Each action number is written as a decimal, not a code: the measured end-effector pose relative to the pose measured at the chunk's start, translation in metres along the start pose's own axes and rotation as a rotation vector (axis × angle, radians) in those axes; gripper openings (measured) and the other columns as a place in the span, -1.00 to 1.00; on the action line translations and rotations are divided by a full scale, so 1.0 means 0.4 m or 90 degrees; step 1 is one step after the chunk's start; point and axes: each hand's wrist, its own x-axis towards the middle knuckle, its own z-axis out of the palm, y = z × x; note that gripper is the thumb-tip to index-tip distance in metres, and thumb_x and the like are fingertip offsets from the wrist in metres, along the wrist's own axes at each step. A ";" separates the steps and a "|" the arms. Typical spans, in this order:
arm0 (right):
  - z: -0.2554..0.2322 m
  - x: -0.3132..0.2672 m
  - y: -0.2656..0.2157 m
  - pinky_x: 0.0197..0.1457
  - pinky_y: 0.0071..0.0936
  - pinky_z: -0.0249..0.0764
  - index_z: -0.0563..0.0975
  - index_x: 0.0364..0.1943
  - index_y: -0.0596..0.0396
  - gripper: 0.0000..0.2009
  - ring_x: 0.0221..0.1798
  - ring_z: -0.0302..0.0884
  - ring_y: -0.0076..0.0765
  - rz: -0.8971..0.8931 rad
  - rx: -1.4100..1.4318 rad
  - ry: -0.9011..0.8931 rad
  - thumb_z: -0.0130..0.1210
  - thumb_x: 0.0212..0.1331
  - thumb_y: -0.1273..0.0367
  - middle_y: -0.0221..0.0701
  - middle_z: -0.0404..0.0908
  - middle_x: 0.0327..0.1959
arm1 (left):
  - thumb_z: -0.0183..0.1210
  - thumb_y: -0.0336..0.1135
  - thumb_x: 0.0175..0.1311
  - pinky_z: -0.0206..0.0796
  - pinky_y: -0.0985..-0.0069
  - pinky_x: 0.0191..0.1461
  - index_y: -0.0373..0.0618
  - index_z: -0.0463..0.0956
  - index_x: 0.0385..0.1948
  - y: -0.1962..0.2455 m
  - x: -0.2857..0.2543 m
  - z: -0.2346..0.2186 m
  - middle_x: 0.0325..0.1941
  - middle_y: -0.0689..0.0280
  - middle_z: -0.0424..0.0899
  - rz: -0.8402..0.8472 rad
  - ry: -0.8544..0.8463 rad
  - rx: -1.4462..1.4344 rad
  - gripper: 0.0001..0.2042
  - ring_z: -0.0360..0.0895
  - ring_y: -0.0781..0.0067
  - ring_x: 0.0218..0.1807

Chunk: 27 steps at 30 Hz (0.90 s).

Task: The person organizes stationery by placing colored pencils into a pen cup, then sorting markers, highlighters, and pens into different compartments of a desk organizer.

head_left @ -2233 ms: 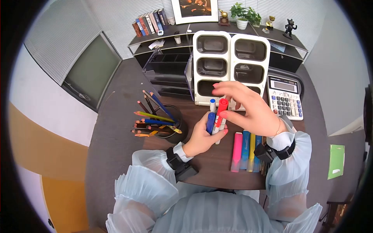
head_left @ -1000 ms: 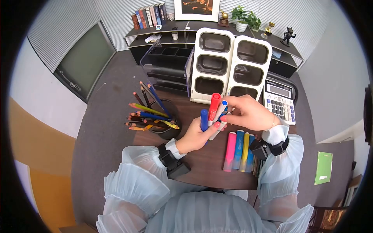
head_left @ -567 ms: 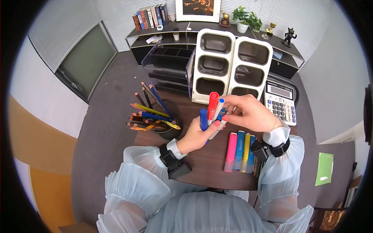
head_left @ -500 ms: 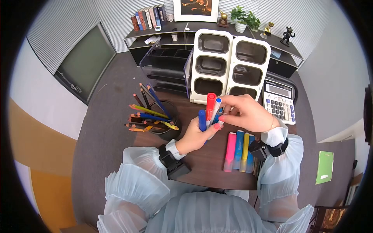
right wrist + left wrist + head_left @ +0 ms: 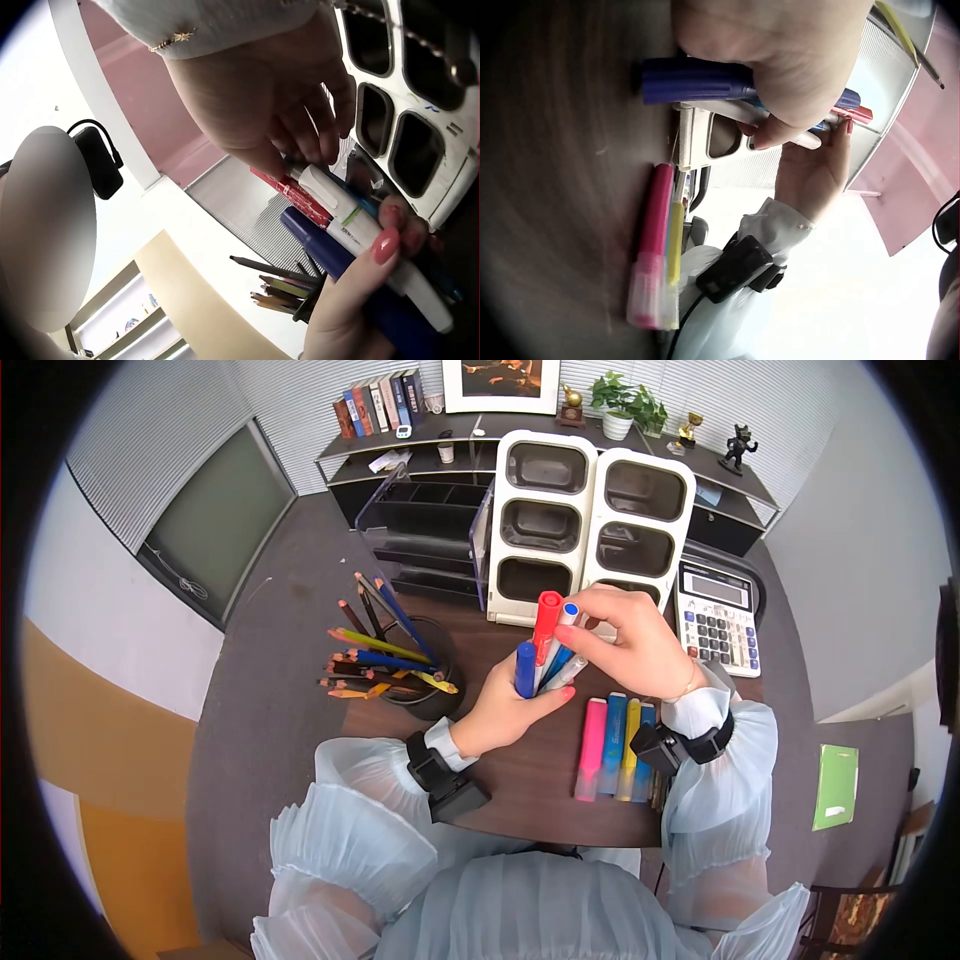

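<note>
My left hand (image 5: 500, 710) grips a bundle of markers, upright and slightly fanned, over the dark wooden desk. In it are a thick blue marker (image 5: 525, 672), a red marker (image 5: 547, 628), a white marker with a blue end (image 5: 567, 622), and a pale marker (image 5: 568, 672) leaning right. A slimmer blue one stands between them. My right hand (image 5: 640, 645) pinches the upper end of the white marker between thumb and fingers. From the right wrist, the white marker (image 5: 352, 217) shows beside the blue one. The bundle's lower ends are mostly hidden behind the left palm.
Pink (image 5: 591, 745), blue and yellow highlighters lie side by side near the desk's front edge. Left stands a black mesh cup (image 5: 447, 672) of pencils. Behind are a white compartment organizer (image 5: 592, 500) and a clear-sided tray rack (image 5: 425, 550). A calculator (image 5: 720, 625) sits right.
The right hand has risen slightly from the lower pens to the white marker's end. The left thumb has moved outward, and the pale marker now leans further right.
</note>
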 end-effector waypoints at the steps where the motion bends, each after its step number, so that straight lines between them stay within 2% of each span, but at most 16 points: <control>1: 0.002 0.001 0.000 -0.49 -0.45 0.32 0.51 -0.32 0.17 -0.80 -0.56 0.41 -0.26 0.007 0.008 0.001 0.16 -0.02 0.36 -0.26 0.46 -0.60 | 0.21 -0.42 0.03 0.24 0.61 -0.03 -0.21 0.36 -0.09 0.002 -0.002 -0.001 -0.16 0.37 0.49 -0.002 -0.002 -0.005 -0.63 0.38 0.65 -0.13; 5: -0.018 0.005 -0.032 -0.49 -0.49 0.32 0.50 -0.28 0.15 -0.77 -0.59 0.41 -0.29 0.090 0.058 -0.073 0.17 -0.03 0.36 -0.27 0.48 -0.60 | 0.21 -0.42 0.03 0.24 0.59 -0.01 -0.21 0.36 -0.08 -0.001 -0.002 0.001 -0.14 0.35 0.49 0.003 -0.020 0.025 -0.63 0.38 0.63 -0.10; 7: -0.019 0.010 -0.041 -0.29 -0.56 0.41 0.53 -0.24 0.17 -0.76 -0.39 0.51 -0.48 0.125 0.071 -0.165 0.19 -0.05 0.43 -0.34 0.58 -0.41 | 0.20 -0.50 0.03 0.28 0.65 -0.15 -0.21 0.42 -0.22 0.004 -0.003 0.010 -0.27 0.40 0.51 0.041 -0.014 -0.005 -0.74 0.42 0.67 -0.23; 8: 0.007 0.006 -0.013 -0.49 -0.58 0.33 0.51 -0.27 0.12 -0.77 -0.59 0.45 -0.43 0.011 0.115 -0.104 0.18 -0.03 0.36 -0.29 0.55 -0.53 | 0.20 -0.50 0.03 0.28 0.65 -0.15 -0.21 0.42 -0.22 0.002 -0.002 0.009 -0.27 0.40 0.51 0.042 -0.013 -0.005 -0.74 0.42 0.67 -0.23; 12: -0.013 0.005 -0.020 -0.45 -0.60 0.35 0.52 -0.30 0.12 -0.80 -0.54 0.48 -0.43 0.074 0.068 -0.162 0.17 -0.02 0.37 -0.29 0.56 -0.51 | 0.19 -0.51 0.02 0.27 0.65 -0.15 -0.21 0.40 -0.21 0.003 -0.005 0.005 -0.26 0.40 0.51 0.053 -0.011 0.046 -0.73 0.42 0.68 -0.23; 14: -0.023 -0.001 -0.022 -0.43 -0.60 0.36 0.53 -0.33 0.11 -0.84 -0.51 0.49 -0.48 0.034 0.090 -0.103 0.16 -0.01 0.39 -0.33 0.57 -0.52 | 0.18 -0.51 0.02 0.28 0.65 -0.15 -0.22 0.40 -0.20 0.003 0.000 0.004 -0.27 0.40 0.52 0.067 -0.010 0.077 -0.73 0.42 0.68 -0.23; 15: -0.040 -0.003 -0.027 -0.41 -0.63 0.37 0.53 -0.33 0.12 -0.86 -0.49 0.48 -0.59 0.048 0.114 -0.071 0.14 0.01 0.41 -0.40 0.57 -0.52 | 0.18 -0.50 0.03 0.28 0.65 -0.15 -0.22 0.40 -0.19 -0.003 0.003 0.002 -0.28 0.40 0.52 0.050 -0.002 0.071 -0.72 0.42 0.69 -0.24; 17: -0.081 -0.008 -0.052 -0.40 -0.67 0.37 0.52 -0.33 0.15 -0.87 -0.46 0.47 -0.67 0.090 0.153 -0.034 0.13 0.03 0.44 -0.45 0.57 -0.49 | 0.18 -0.49 0.04 0.28 0.65 -0.15 -0.23 0.40 -0.18 0.001 0.006 0.007 -0.29 0.40 0.53 0.037 0.009 0.061 -0.72 0.42 0.69 -0.25; 19: -0.097 -0.013 -0.065 -0.39 -0.70 0.38 0.51 -0.32 0.20 -0.88 -0.46 0.47 -0.68 0.062 0.179 -0.021 0.11 0.04 0.47 -0.43 0.58 -0.42 | 0.18 -0.47 0.06 0.28 0.66 -0.16 -0.24 0.39 -0.15 0.016 0.004 0.012 -0.31 0.39 0.54 0.025 0.007 0.030 -0.70 0.43 0.69 -0.27; 23: -0.098 -0.011 -0.057 -0.32 -0.70 0.40 0.49 -0.28 0.21 -0.87 -0.39 0.48 -0.64 0.063 0.120 -0.019 0.07 0.07 0.50 -0.38 0.56 -0.29 | 0.18 -0.46 0.08 0.30 0.66 -0.15 -0.24 0.39 -0.15 0.009 0.003 0.007 -0.30 0.37 0.54 0.005 -0.003 -0.012 -0.71 0.45 0.67 -0.27; 25: -0.087 -0.011 -0.053 -0.24 -0.65 0.41 0.46 -0.22 0.21 -0.85 -0.29 0.49 -0.56 0.033 0.289 0.286 0.04 0.11 0.50 -0.31 0.56 -0.24 | 0.17 -0.43 0.11 0.31 0.66 -0.15 -0.25 0.39 -0.16 -0.001 0.006 0.002 -0.31 0.35 0.54 0.013 0.009 0.012 -0.73 0.46 0.65 -0.26; 27: -0.104 -0.014 -0.052 -0.07 -0.52 0.44 0.37 -0.13 0.24 -0.78 -0.12 0.50 -0.39 -0.063 0.251 0.444 0.03 0.13 0.51 -0.20 0.54 -0.17 | 0.17 -0.41 0.12 0.31 0.66 -0.14 -0.26 0.40 -0.17 0.003 0.005 0.004 -0.30 0.34 0.54 0.012 0.011 -0.021 -0.74 0.46 0.64 -0.26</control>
